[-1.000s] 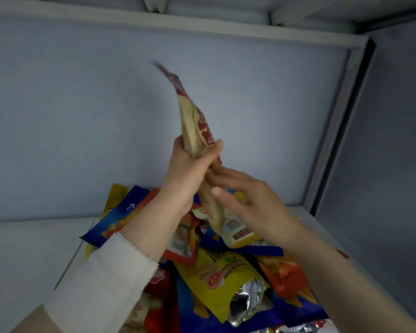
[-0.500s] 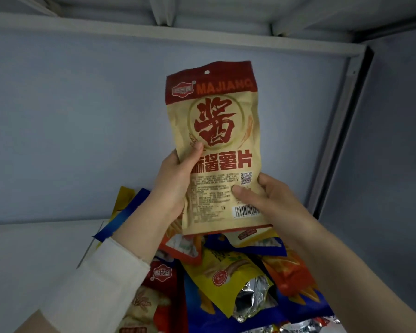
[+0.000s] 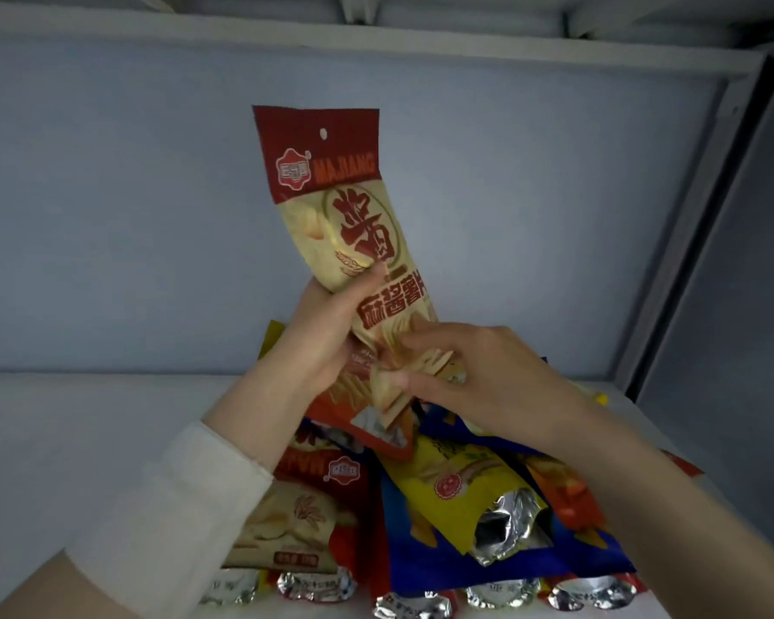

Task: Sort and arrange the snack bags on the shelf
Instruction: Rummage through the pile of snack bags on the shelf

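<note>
both hands held one bag (image 3: 354,225) upright above the pile (image 3: 465,498) on the shelf (image 3: 86,440). the left hand (image 3: 318,337) gripped the bag's left edge, thumb on its front. the right hand (image 3: 474,373) pinched its lower end, just above the pile. in the pile, a yellow bag (image 3: 456,489) lay on a blue one (image 3: 425,560), a beige bag (image 3: 287,524) left of both.

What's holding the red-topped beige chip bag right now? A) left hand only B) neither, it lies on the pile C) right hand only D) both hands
D: the left hand grips the chip bag at mid-height with the thumb across its front, while the right hand pinches its lower end, above the pile of snack bags on the shelf.
</note>
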Tool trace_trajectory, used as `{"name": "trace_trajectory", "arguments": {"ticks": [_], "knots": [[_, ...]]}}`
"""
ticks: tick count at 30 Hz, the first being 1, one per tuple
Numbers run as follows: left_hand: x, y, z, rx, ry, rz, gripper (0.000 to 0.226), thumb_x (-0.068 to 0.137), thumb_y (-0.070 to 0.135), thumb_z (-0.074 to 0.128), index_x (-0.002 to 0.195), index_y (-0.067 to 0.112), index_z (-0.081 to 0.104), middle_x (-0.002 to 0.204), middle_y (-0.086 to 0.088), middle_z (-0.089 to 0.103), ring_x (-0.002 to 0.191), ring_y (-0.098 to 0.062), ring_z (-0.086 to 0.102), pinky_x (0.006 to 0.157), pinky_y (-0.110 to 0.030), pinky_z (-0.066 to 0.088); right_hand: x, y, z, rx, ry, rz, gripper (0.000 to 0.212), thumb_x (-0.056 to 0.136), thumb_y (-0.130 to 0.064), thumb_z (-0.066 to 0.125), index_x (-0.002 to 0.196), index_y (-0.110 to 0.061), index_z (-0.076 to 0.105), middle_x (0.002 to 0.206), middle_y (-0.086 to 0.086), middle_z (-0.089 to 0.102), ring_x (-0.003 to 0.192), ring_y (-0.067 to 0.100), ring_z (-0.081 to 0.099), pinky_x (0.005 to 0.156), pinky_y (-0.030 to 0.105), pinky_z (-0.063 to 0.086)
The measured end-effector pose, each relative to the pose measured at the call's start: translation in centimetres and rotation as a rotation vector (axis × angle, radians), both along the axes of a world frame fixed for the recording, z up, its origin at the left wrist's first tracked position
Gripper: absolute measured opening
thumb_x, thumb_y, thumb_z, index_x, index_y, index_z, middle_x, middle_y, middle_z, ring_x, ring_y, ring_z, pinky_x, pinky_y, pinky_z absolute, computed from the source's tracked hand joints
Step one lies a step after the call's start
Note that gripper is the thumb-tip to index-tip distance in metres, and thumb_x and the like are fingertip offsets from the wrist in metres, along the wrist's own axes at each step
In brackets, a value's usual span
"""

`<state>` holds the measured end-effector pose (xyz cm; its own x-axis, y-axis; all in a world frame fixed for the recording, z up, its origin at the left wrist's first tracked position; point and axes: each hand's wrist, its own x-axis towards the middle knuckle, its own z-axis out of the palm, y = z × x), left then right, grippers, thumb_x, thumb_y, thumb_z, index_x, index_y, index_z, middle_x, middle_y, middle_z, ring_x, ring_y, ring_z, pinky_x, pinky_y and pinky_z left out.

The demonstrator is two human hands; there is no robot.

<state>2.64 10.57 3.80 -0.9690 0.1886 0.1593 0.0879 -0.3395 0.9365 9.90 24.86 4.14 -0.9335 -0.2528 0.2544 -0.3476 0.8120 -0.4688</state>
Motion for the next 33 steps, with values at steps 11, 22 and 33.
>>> {"name": "trace_trajectory", "arguments": {"ticks": [11, 22, 33], "knots": [[-1.2, -13.1, -3.2, 0.047, -0.222, 0.256, 0.036, 0.088, 0.015, 0.061, 0.122, 0.003, 0.056, 0.108, -0.010, 0.069, 0.090, -0.020, 0.069, 0.068, -0.031, 0.059, -2.3, -8.9, 1.4, 0.475, -0.205, 0.216, 0.061, 0.087, -0.050, 0.051, 0.141, -0.029, 0.035, 0.142, -0.005, 0.044, 0.126, 0.015, 0.045, 0.105, 0.033, 0.039], [-0.2, -37.1, -5.8, -0.431, -0.110, 0.523, 0.022, 0.091, 0.028, 0.058, 0.109, 0.016, 0.063, 0.109, -0.007, 0.069, 0.097, -0.022, 0.066, 0.091, -0.039, 0.052, -4.2, -31.5, 0.3, 0.639, -0.135, 0.274, 0.067, 0.087, -0.051, 0.051, 0.144, -0.026, 0.028, 0.146, -0.007, 0.039, 0.133, 0.014, 0.038, 0.107, 0.034, 0.035], [-5.4, -62.4, -7.7, -0.671, -0.243, 0.558, 0.035, 0.095, 0.036, 0.049, 0.117, 0.012, 0.062, 0.100, -0.001, 0.068, 0.090, -0.020, 0.064, 0.085, -0.031, 0.049, -9.6, -54.1, -2.9, 0.635, -0.248, 0.328, 0.064, 0.087, -0.054, 0.049, 0.143, -0.033, 0.028, 0.138, -0.011, 0.047, 0.124, 0.012, 0.047, 0.101, 0.029, 0.038]]}}
